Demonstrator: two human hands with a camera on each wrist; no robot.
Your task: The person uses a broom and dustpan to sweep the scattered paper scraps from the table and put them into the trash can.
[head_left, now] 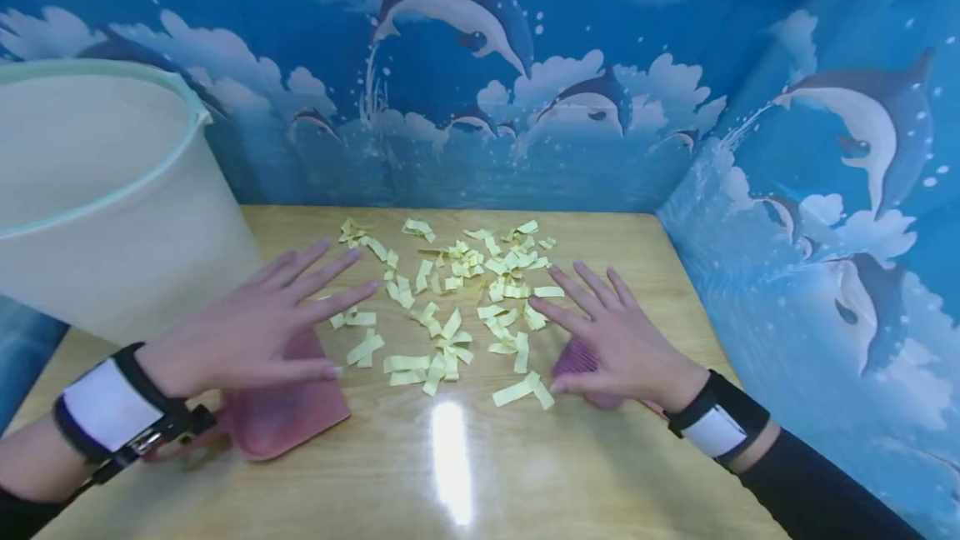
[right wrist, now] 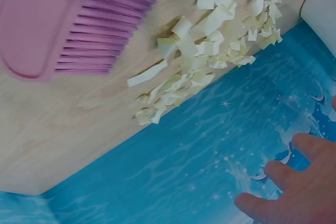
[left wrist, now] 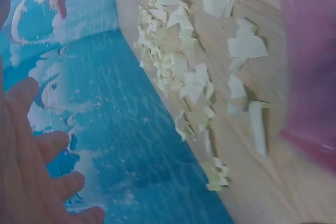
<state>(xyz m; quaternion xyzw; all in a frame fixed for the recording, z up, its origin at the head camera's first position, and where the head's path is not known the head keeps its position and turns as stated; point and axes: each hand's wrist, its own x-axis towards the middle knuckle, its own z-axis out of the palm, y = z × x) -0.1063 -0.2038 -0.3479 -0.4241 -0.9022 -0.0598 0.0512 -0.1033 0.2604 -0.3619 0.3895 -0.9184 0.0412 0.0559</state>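
Observation:
Many torn strips of pale yellow paper (head_left: 450, 348) lie scattered over the wooden table. My left hand (head_left: 262, 319), fingers spread, hovers over a pink dustpan (head_left: 288, 415) at the left and holds nothing. Part of the dustpan (left wrist: 310, 61) also shows in the left wrist view. On the right, my right hand (head_left: 622, 340) is held out with straight, spread fingers above a purple-pink brush (head_left: 573, 365), partly hidden by the hand. Its bristles (right wrist: 100, 30) and body (right wrist: 42, 19) show plainly in the right wrist view, apart from the fingers.
A large white bin (head_left: 127, 215) with a pale green rim stands at the table's left side. Blue dolphin-print curtains (head_left: 465, 148) hang behind and to the right of the wooden table (head_left: 540, 473). Light glares off the tabletop near the front.

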